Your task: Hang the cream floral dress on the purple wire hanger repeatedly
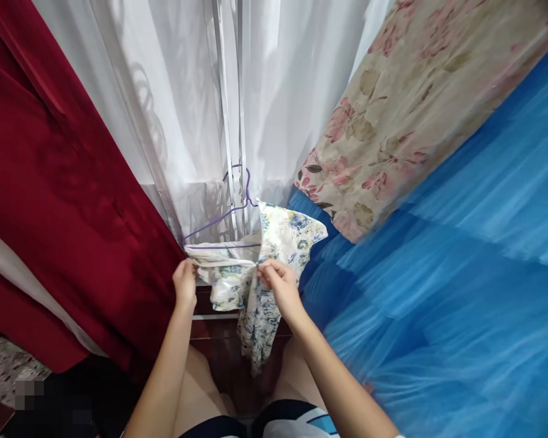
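Observation:
A white garment with a blue and yellow floral print hangs on a purple hanger, whose hook is at a white metal rail. One side of the garment covers the hanger's right arm; the hanger's left arm shows bare. My left hand is closed on the garment's left edge, just below the hanger's left end. With fingers pinched, my right hand grips the garment's fabric near the middle. The lower part of the cloth hangs down between my legs.
White sheer curtains hang behind the white metal rails. A red curtain-like cloth is at the left. A beige floral cloth and blue tulle fill the right side. Dark reddish flooring shows below.

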Demonstrator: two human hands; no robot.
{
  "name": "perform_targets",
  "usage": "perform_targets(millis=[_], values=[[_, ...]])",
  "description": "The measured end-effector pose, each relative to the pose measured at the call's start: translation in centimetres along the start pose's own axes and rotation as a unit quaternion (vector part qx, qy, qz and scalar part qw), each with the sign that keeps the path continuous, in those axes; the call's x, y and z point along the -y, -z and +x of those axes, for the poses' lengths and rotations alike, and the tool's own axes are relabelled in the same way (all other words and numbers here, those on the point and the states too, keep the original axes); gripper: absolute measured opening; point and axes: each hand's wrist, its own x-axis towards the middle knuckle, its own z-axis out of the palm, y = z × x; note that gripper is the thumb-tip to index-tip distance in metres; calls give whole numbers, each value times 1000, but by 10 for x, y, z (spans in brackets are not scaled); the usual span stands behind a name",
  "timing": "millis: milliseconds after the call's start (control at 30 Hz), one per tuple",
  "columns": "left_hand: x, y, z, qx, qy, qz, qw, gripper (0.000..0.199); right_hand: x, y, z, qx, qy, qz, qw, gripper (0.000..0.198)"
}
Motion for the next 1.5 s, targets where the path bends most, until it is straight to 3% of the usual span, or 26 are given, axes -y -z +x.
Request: perform_targets(millis=[100,167,267,400,500,567,633,700,800,900,967,1033,1100,1167,1200,1233,1367,1433,1500], values=[[8,-15,-30,159,57,45,985,45,-31,40,-5,-137,-9,-23,990,24],[0,-28,-44,244,74,56,965,40,-52,67,-13,-190,-25,-49,980,28],[-21,-52,-61,313,38,40,948,35,-73,94,-30,-203,-50,-87,974,31],[-50,-86,-89,370,-56,18,927,28,-73,92,-50,-210,-12,-175,962,15],[-61,-107,-113,436,-79,46,895,29,-57,72,-57,-85,40,-207,974,24],[-63,-113,-122,450,-93,72,885,30,-47,60,-58,49,0,-164,985,20],[-59,-111,-124,455,-98,79,881,28,-39,52,-59,124,-70,-100,985,9],[-46,-99,-122,491,-66,57,867,32,-34,49,-59,125,-125,-30,984,15],[-11,-64,-122,533,65,29,843,49,-21,54,-58,122,-189,54,973,25],[28,-19,-122,477,156,95,860,62,1,69,-51,214,-202,46,955,29],[43,9,-113,463,131,178,858,56,17,81,-40,257,-172,-14,951,28],[43,34,-93,483,72,253,835,45,30,90,-25,267,-142,-82,950,28],[31,56,-63,497,-14,305,812,39,37,93,-9,260,-106,-140,949,23],[14,73,-26,472,-121,354,799,33,38,88,6,251,-55,-188,948,10],[6,79,-7,451,-169,384,788,30,36,83,12,246,-23,-213,945,10],[-3,83,12,428,-204,418,775,29,33,77,19,237,12,-240,941,23],[-39,80,79,363,-255,525,726,27,18,52,46,173,119,-343,916,71],[-59,68,102,336,-268,551,715,29,11,44,62,140,138,-369,908,75],[-78,52,116,321,-286,561,708,30,7,40,75,118,144,-379,907,67]])
